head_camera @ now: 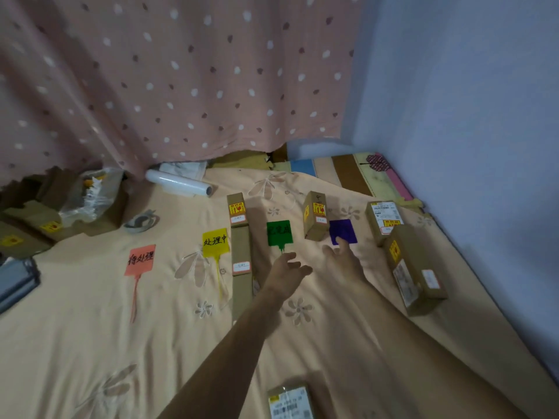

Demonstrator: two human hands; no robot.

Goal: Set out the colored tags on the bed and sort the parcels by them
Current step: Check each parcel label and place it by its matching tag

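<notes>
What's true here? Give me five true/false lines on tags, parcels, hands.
1. Four tags lie on the bed: pink tag, yellow tag, green tag, purple tag. True.
2. The left hand grips a parcel. False: it is open and empty, near the green tag.
3. A long parcel lies between the yellow tag and green tag. True.
4. The right hand reaches for the pink tag. False: its fingers are at the purple tag.
5. Nothing lies right of the purple tag. False: a far parcel and a near parcel lie there.

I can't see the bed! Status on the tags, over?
Left hand, right hand open. Right at purple tag. Pink tag, yellow tag, green tag out. Long parcel between yellow, green.
</notes>
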